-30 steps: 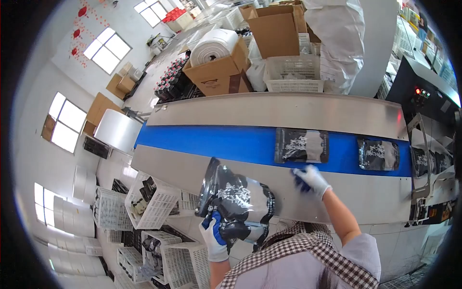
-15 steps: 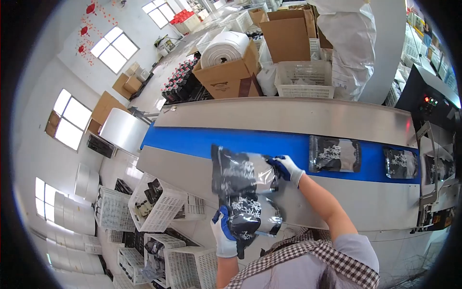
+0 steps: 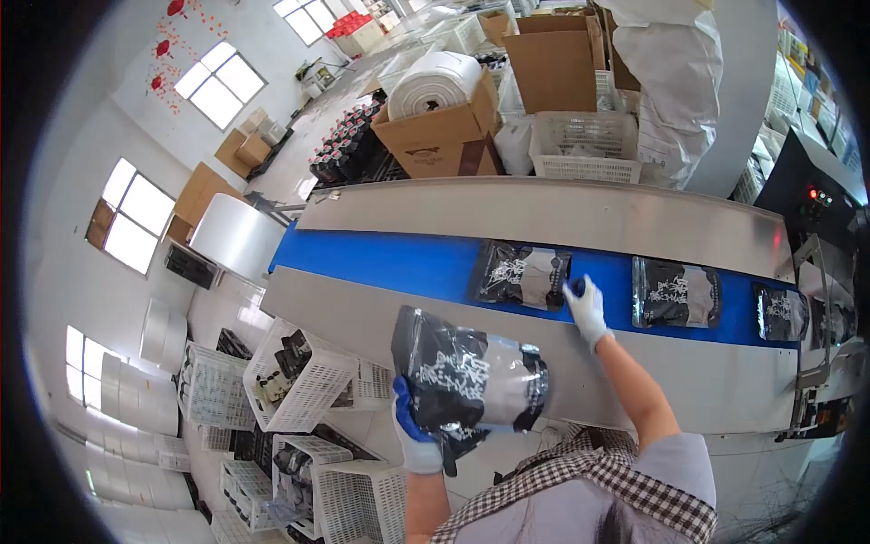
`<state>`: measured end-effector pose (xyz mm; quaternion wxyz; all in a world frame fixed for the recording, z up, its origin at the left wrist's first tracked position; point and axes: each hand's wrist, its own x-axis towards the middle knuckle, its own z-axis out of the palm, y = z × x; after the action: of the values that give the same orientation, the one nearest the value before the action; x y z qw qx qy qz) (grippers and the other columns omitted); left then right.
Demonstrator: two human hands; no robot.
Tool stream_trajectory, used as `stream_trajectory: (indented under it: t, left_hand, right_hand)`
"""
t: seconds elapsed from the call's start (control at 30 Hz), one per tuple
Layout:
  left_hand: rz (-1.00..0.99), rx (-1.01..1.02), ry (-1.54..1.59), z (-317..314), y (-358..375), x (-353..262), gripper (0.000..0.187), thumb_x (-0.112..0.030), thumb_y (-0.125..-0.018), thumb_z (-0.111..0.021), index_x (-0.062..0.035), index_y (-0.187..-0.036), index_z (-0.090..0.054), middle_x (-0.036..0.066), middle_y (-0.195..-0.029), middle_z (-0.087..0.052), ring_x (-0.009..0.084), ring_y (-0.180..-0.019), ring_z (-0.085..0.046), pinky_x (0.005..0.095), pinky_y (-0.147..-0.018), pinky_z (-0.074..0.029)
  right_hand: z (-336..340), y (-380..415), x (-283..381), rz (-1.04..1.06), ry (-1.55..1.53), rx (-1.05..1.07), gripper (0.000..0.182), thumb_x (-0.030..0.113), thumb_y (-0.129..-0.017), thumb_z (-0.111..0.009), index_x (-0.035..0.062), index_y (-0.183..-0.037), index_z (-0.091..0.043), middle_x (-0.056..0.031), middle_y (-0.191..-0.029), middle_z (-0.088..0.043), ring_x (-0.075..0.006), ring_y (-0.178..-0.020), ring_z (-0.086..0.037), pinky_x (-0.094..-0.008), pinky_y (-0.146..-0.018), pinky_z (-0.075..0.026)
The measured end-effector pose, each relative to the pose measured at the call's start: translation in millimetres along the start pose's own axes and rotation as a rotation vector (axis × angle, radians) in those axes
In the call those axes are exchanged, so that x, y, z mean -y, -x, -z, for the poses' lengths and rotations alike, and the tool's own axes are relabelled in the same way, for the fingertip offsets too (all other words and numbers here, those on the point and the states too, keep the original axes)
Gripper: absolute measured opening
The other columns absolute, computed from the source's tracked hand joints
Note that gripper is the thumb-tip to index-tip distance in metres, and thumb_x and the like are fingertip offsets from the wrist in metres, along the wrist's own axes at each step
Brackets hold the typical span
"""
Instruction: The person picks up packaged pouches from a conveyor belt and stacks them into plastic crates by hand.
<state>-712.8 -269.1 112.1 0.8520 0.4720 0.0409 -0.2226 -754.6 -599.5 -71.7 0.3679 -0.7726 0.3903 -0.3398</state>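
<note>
Nearest you are the brown-and-white checked straps (image 3: 580,458) over your light top. Ahead of them, your gloved left hand (image 3: 417,426) is closed around the left side of the held black pouches (image 3: 467,376), fingers pressed against the film. At least two overlap there, the lower one mostly hidden, tilted in front of the near metal ledge (image 3: 362,313) of the conveyor. Below and left of that hand, white crates (image 3: 299,376) stand on the floor, some with dark packs inside.

Your gloved right hand (image 3: 587,308) reaches over the conveyor's near edge, fingers loosely bent and slightly apart, fingertips just beside the right end of a black pouch (image 3: 521,275) on the blue belt (image 3: 381,258); you cannot tell from here whether they touch. That pouch lies flat about midway along the belt. Two more pouches (image 3: 676,293) lie flat in line to its right, the last near the belt's right end, by the dark machine (image 3: 807,195) with its lit red button.

Past the far metal ledge (image 3: 544,207) are a white basket (image 3: 584,150), an open cardboard box (image 3: 439,140) holding a white roll (image 3: 435,86), and dark bottles with red-and-white tops (image 3: 349,140).
</note>
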Motion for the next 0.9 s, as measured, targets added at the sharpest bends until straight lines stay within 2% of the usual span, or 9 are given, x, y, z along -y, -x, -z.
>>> stream_trajectory:
  t: [0.03, 0.1, 0.27, 0.37, 0.5, 0.57, 0.63, 0.77, 0.9]
  left_hand:
    - [-0.004, 0.012, 0.007, 18.1, -25.6, 9.1, 0.045, -0.043, -0.095, -0.048, -0.0035, -0.113, -0.058, 0.012, -0.1, -0.065, 0.0254, -0.089, -0.065, 0.0383, -0.082, -0.054]
    - [0.133, 0.253, 0.031, 35.8, -66.1, 15.7, 0.04, -0.039, -0.095, -0.049, -0.0012, -0.093, -0.059, 0.015, -0.091, -0.066, 0.0262, -0.083, -0.066, 0.0369, -0.076, -0.055]
    - [-0.011, 0.075, -0.215, 70.5, -171.9, 40.1, 0.021, -0.019, -0.091, -0.059, 0.0004, -0.098, -0.064, 0.01, -0.085, -0.066, 0.0215, -0.073, -0.065, 0.0352, -0.069, -0.055]
    - [-0.141, 0.051, -0.687, 86.2, -198.9, 26.7, 0.02, -0.011, -0.09, -0.06, 0.0013, -0.105, -0.064, 0.008, -0.093, -0.066, 0.0176, -0.075, -0.065, 0.033, -0.068, -0.053]
    - [-0.279, 0.03, -1.419, 122.4, -226.5, 29.4, 0.051, -0.028, -0.084, -0.067, 0.0007, -0.124, -0.052, 0.019, -0.108, -0.065, 0.0347, -0.1, -0.062, 0.0411, -0.086, -0.048]
    - [-0.368, -0.044, -1.571, 157.6, -231.2, 44.7, 0.082, -0.045, -0.079, -0.067, -0.0111, -0.144, -0.03, 0.024, -0.138, -0.042, 0.0388, -0.127, -0.04, 0.0454, -0.104, -0.034]
    - [-0.32, -0.21, -1.769, 134.9, -193.2, 32.4, 0.084, -0.048, -0.079, -0.067, -0.0121, -0.145, -0.028, 0.022, -0.143, -0.035, 0.04, -0.131, -0.033, 0.0481, -0.106, -0.032]
    - [-0.688, -0.337, -1.606, 176.1, -158.3, 33.7, 0.08, -0.037, -0.077, -0.072, -0.0076, -0.141, -0.035, 0.022, -0.141, -0.036, 0.0395, -0.132, -0.032, 0.0484, -0.107, -0.031]
    - [-0.551, -0.536, -1.566, 213.9, -74.2, 27.9, 0.076, -0.034, -0.078, -0.072, -0.0026, -0.138, -0.038, 0.023, -0.139, -0.039, 0.0398, -0.13, -0.034, 0.0468, -0.107, -0.031]
  right_hand:
    - [16.9, 20.8, 15.9, -0.012, -0.04, 0.085, 0.031, 0.031, -0.085, -0.067, 0.0005, -0.085, -0.062, -0.0136, -0.073, -0.067, -0.0275, -0.064, -0.064, -0.0393, -0.06, -0.05]
    - [55.4, 49.0, 63.5, -0.603, -0.446, 0.567, 0.036, 0.036, -0.088, -0.063, -0.0002, -0.09, -0.064, -0.0088, -0.068, -0.066, -0.0199, -0.053, -0.062, -0.0352, -0.047, -0.048]
    - [9.4, 77.5, 73.5, -0.387, -0.369, 0.822, 0.043, 0.044, -0.084, -0.065, 0.0022, -0.092, -0.068, -0.0044, -0.064, -0.063, -0.0125, -0.041, -0.055, -0.0259, -0.036, -0.042]
    - [-28.9, 68.5, 89.6, -0.38, -0.154, 0.641, 0.042, 0.041, -0.079, -0.072, 0.0001, -0.09, -0.067, -0.0081, -0.073, -0.065, -0.0153, -0.058, -0.061, -0.0312, -0.049, -0.047]
    - [-99.8, 56.3, 78.2, -0.346, -0.161, 0.442, 0.038, 0.035, -0.077, -0.073, -0.0005, -0.09, -0.068, -0.0132, -0.081, -0.068, -0.0251, -0.077, -0.065, -0.0367, -0.068, -0.051]
    - [-119.2, 48.9, 82.9, -0.226, -0.117, 0.36, 0.036, 0.034, -0.077, -0.071, -0.0007, -0.087, -0.068, -0.0159, -0.08, -0.068, -0.0319, -0.083, -0.065, -0.0408, -0.075, -0.049]
    - [-156.4, 32.9, 77.5, -0.219, -0.155, 0.282, 0.03, 0.032, -0.076, -0.07, 0.0043, -0.088, -0.07, -0.018, -0.085, -0.067, -0.0355, -0.087, -0.063, -0.0418, -0.078, -0.049]
    - [-207.4, -16.9, 89.9, -0.234, -0.164, 0.476, 0.03, 0.03, -0.077, -0.069, 0.0047, -0.091, -0.07, -0.0194, -0.093, -0.068, -0.0359, -0.091, -0.063, -0.0425, -0.08, -0.05]
    - [-248.6, -49.7, 87.8, -0.265, -0.098, 0.405, 0.03, 0.03, -0.078, -0.066, 0.0023, -0.09, -0.07, -0.0212, -0.091, -0.067, -0.0362, -0.088, -0.065, -0.0421, -0.078, -0.051]
